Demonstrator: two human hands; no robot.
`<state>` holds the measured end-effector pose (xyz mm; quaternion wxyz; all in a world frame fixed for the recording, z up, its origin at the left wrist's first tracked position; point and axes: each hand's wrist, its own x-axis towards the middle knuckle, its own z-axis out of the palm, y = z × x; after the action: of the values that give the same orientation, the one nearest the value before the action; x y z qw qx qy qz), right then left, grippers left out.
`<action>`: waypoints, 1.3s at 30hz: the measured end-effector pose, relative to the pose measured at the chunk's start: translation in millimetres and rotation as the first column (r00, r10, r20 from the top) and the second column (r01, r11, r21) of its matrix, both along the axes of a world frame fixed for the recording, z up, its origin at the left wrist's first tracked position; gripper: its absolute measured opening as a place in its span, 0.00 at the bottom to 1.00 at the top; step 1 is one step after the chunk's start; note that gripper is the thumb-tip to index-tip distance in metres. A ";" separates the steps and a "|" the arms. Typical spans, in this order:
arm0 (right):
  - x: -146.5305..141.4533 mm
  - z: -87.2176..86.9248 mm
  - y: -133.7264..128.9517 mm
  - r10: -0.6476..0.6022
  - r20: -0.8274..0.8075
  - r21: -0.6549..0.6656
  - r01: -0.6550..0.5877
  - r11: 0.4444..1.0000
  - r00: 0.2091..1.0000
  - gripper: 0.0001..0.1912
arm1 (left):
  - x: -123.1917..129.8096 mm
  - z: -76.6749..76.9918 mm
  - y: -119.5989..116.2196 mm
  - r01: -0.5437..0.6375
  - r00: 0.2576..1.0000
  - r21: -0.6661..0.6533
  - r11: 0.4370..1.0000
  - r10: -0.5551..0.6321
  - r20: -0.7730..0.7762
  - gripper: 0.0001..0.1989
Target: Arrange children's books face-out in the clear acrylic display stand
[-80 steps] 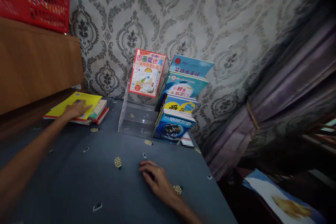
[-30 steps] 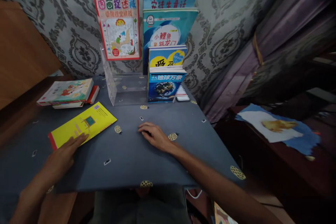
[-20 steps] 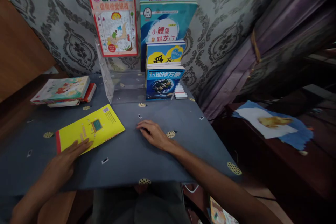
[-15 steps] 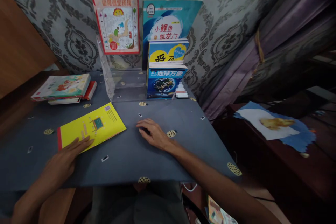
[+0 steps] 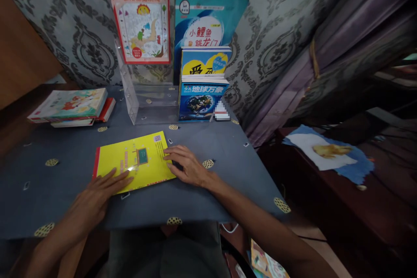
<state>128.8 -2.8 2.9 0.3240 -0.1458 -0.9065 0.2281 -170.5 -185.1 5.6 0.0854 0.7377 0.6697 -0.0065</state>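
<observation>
A yellow book point(image 5: 130, 160) with a red spine edge and a small blackboard picture lies flat on the cloth-covered table point(image 5: 146, 208). My left hand point(image 5: 106, 186) rests on its lower left part, fingers stretched out and flat on the cover. At the book's right edge is my right hand point(image 5: 185, 165), fingers apart and slightly bent, their tips over the edge. Whether the right thumb touches the book I cannot tell. Behind them stands a clear plastic book rack point(image 5: 128, 91), holding a red-bordered book point(image 5: 143, 21) on the left and several blue books point(image 5: 198, 100) on the right.
A small stack of books point(image 5: 74, 104) lies at the table's back left. To the right, beyond the table edge, a blue cloth point(image 5: 358, 169) with a white sheet lies on a dark red surface. A purple curtain point(image 5: 293, 82) hangs behind. Another book point(image 5: 265, 260) is on the floor.
The yellow book has slid right under my left hand and turned straighter. Its right edge now meets my right hand, which has stayed nearly in place. The view has shifted slightly.
</observation>
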 end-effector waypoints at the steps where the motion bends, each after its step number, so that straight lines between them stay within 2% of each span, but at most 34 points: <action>1: 0.5 0.9 -0.1 0.001 -0.014 0.019 -0.001 1.000 1.000 0.10 | 4.9 -3.3 1.5 0.036 0.999 0.035 0.999 -0.036 0.001 0.45; 6: 3.4 5.3 -0.6 0.009 -0.006 0.068 -0.008 0.998 1.000 0.11 | 41.5 -12.2 12.8 0.232 0.972 0.196 0.953 -0.234 -0.012 0.29; 9: 5.4 5.6 1.0 -0.013 0.048 0.081 0.009 0.997 0.999 0.12 | 68.8 -11.6 23.0 0.273 0.961 0.230 0.934 -0.274 -0.028 0.27; 13: 8.7 4.5 4.5 -0.073 0.162 0.112 0.055 0.992 0.984 0.13 | 102.4 -9.0 37.5 0.309 0.950 0.220 0.925 -0.312 -0.023 0.26; 16: 11.0 5.0 6.4 -0.117 0.256 0.123 0.088 0.988 0.959 0.13 | 126.7 -5.7 47.9 0.325 0.945 0.166 0.931 -0.326 -0.020 0.26; 22: 15.1 5.4 11.7 -0.210 0.381 0.119 0.177 0.977 0.901 0.17 | 168.0 9.3 67.8 0.311 0.951 0.078 0.947 -0.310 -0.027 0.29; 28: 22.3 1.4 24.0 -0.287 0.424 0.091 0.274 0.957 0.859 0.19 | 186.7 19.4 84.9 0.329 0.944 0.076 0.941 -0.330 -0.003 0.28; 33: 29.5 -4.4 33.7 -0.310 0.389 0.050 0.316 0.947 0.868 0.20 | 195.2 23.7 92.4 0.343 0.938 0.066 0.937 -0.345 0.028 0.30; 36: 31.7 -7.8 38.0 -0.308 0.362 0.038 0.316 0.948 0.880 0.20 | 191.6 28.0 98.6 0.380 0.920 0.095 0.920 -0.387 0.061 0.25; 39: 31.7 -10.2 41.0 -0.312 0.357 0.025 0.324 0.946 0.881 0.20 | 178.5 32.6 115.1 0.402 0.900 0.124 0.907 -0.417 0.128 0.18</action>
<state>160.5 38.2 -7.3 0.1847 -0.3371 -0.9096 0.1577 8.0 -70.0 38.2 0.0976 0.8635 0.4907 0.0636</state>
